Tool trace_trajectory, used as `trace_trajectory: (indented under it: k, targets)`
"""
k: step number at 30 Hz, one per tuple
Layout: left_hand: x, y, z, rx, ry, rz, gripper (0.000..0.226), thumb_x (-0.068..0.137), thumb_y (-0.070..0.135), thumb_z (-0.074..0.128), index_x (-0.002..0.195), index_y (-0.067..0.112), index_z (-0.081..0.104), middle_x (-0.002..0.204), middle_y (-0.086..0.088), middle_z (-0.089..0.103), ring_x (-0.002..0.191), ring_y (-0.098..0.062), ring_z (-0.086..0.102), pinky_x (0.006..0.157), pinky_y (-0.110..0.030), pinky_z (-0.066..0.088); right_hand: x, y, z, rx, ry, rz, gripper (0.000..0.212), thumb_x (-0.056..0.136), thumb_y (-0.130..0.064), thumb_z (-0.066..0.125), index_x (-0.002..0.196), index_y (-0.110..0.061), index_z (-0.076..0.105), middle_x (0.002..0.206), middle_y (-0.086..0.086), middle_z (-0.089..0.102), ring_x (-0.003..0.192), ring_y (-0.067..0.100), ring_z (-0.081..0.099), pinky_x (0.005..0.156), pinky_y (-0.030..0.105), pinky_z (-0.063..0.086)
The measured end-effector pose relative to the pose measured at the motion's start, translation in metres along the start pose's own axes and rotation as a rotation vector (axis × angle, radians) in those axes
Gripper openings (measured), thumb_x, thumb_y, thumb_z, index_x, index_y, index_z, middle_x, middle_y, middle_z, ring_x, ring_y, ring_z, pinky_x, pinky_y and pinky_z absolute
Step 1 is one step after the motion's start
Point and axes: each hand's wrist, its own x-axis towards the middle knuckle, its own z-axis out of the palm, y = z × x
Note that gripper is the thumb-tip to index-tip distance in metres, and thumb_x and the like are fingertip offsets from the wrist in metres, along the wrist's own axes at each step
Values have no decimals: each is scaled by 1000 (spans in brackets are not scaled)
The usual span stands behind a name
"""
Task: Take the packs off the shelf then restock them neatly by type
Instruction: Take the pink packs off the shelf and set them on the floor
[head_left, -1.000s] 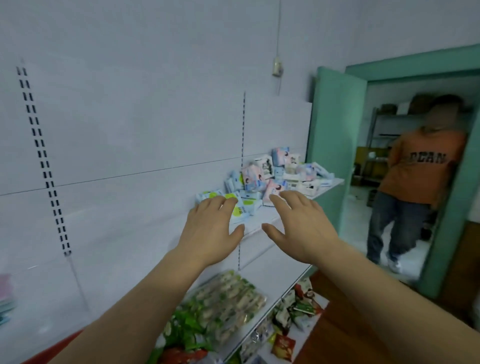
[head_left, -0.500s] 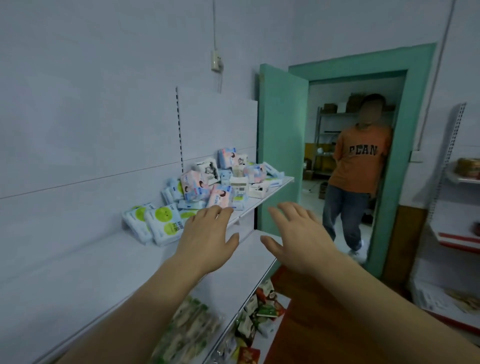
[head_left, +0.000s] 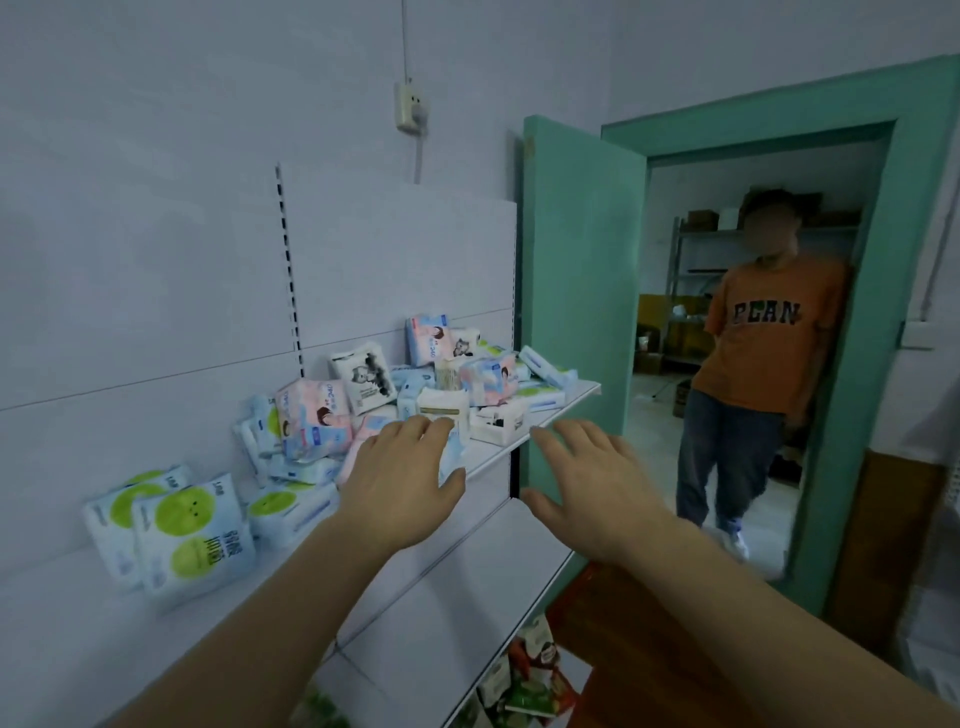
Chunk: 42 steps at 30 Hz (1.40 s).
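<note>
White shelf | packs heaped just beyond both hands (nothing held) | fingers spread

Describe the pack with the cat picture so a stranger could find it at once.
Start at the green door and look left to the white shelf heaped with packs. Near the back wall, just right of the slotted rail, a white pack leans upright atop the heap. It alone shows a large grey cat with black print; its neighbours are pink and blue.
</note>
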Motion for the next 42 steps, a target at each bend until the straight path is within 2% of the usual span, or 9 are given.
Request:
trace_trajectory:
  k: [8,11,16,22,26,30,33,36,42]
  targets:
    - [123,-29,70,13,33,-46,58,89,48,45,139,20,49,128,-4,57,117,-29,53,92,-41,46,125,53,72,34,22,-69,64,100,-50,40,156,-25,20,160,4,26,148,26,21,119,45,23]
    - [172,-43,92,1,68,-69,66,82,52,35,132,14,57,120,-8,62,109,-33,57,87,-44,50,179,73,89,16,-2,-108,64,101,-40,45,157,-23,19,161,6,23,149,27,18,120,46,20]
    - [238,-69,110,40,28,-183,55,95,48,48,141,17,45,131,-7,54,119,-30,50,97,-44,46,261,99,109,33,-14,-172,75,93,-25,56,157,-25,17,162,5,19,149,27,16,120,45,21]
    - [290,-92,128,120,31,-311,55,92,48,45,138,17,46,131,-10,54,118,-33,49,93,-44,47,335,122,138,107,-89,-422,95,86,-48,66,159,-29,9,167,-3,5,152,21,3,122,46,16]
    - [325,-92,145,141,-15,-455,53,94,46,50,139,19,40,135,-10,48,120,-32,46,94,-45,46,379,135,163,199,-141,-644,99,76,-65,61,157,-29,18,164,-3,19,150,19,15,120,46,23]
    - [357,-86,164,135,35,-637,66,90,57,57,135,13,36,130,-16,48,115,-37,51,89,-45,47,410,144,183,371,-169,-825,95,76,-60,75,152,-29,28,153,-5,34,140,15,29,116,39,32]
    - [381,-81,174,61,138,-780,76,83,63,65,129,13,31,121,-15,50,104,-39,58,75,-40,44,425,148,193,431,-156,-905,87,77,-59,75,147,-32,32,146,-8,39,133,14,36,108,42,41]
    - [399,-78,187,13,214,-885,91,80,61,71,140,16,19,120,-14,46,101,-40,59,72,-37,41,435,156,202,462,-66,-981,81,79,-60,73,145,-32,35,140,-9,42,127,14,40,99,45,47]
    - [403,-82,201,55,281,-911,91,81,46,73,146,18,15,121,-16,44,97,-43,60,73,-40,46,456,185,209,627,68,-991,80,77,-67,65,142,-24,44,133,-5,53,119,17,51,91,45,52]
